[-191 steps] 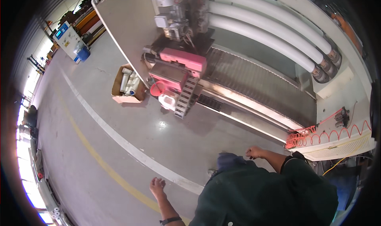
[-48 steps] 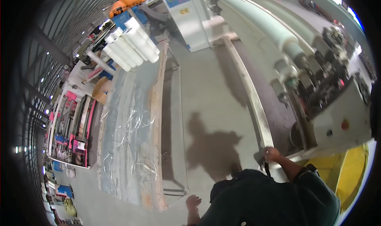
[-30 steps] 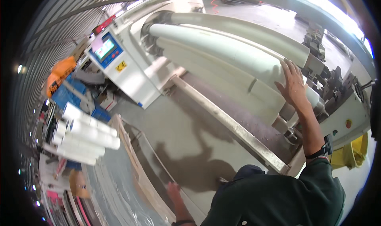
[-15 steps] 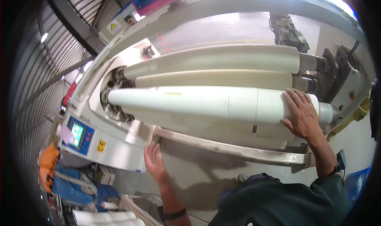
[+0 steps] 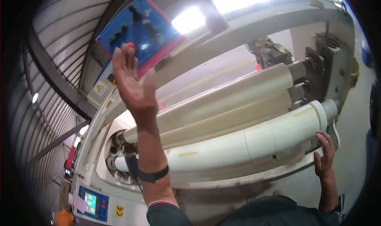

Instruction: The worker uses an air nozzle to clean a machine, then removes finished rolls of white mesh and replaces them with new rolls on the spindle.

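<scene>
My left hand (image 5: 133,85) is raised with its fingers stretched upward and thumb apart, holding nothing. Its fingertips lie just by a red button on the blue control box (image 5: 152,35); whether they touch it I cannot tell. My right hand (image 5: 326,152) has its fingers spread at the right end of the front white roll (image 5: 222,148), with fingertips at or close to its lower edge. This roll carries fine ribbed material and a yellowish strip. My left forearm hides part of its left end.
Two more cream rolls, an upper one (image 5: 238,89) and a middle one (image 5: 222,121), lie behind. A pale rail (image 5: 222,182) runs along the front. At the lower left is a blue control panel (image 5: 93,203) with a lit screen. Dark metal brackets (image 5: 317,65) support the right ends.
My left hand has risen from beside the front rail to the blue control box. My right hand has slid down from the top of the front roll to its lower edge. The view has tilted.
</scene>
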Motion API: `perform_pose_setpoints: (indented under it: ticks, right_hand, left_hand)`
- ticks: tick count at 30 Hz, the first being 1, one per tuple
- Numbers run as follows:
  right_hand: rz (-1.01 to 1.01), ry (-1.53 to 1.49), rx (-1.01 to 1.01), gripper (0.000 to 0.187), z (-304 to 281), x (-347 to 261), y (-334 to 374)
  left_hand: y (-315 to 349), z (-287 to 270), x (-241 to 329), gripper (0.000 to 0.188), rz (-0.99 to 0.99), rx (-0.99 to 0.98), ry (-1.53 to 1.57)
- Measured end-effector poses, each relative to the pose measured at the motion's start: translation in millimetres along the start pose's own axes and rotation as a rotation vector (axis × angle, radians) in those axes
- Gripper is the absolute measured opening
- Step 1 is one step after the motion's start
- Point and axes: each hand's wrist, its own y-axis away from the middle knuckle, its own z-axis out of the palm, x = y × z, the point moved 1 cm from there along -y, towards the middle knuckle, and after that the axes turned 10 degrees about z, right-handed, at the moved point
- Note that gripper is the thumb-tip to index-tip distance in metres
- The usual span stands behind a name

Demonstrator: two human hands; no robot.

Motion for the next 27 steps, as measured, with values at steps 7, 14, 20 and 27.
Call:
perform_pose_setpoints:
  ticks: [7, 14, 20, 27]
  right_hand:
    - [0.216, 0.019, 0.009, 0.046, -13, 20, 42]
    - [0.385, 0.064, 0.025, 0.04, -64, 65, 73]
    - [0.384, 0.058, -0.007, 0.044, -86, 104, 64]
    - [0.181, 0.167, -0.005, 0.054, -95, 131, -2]
  left_hand:
    - [-54, 28, -50, 0.056, -0.019, -0.165, -0.101]
    - [-42, 26, -79, 0.017, 0.008, -0.246, -0.324]
    - [-58, 32, -81, 0.042, -0.219, -0.056, -0.025]
    - [-51, 22, -96, 0.021, -0.119, -0.291, -0.324]
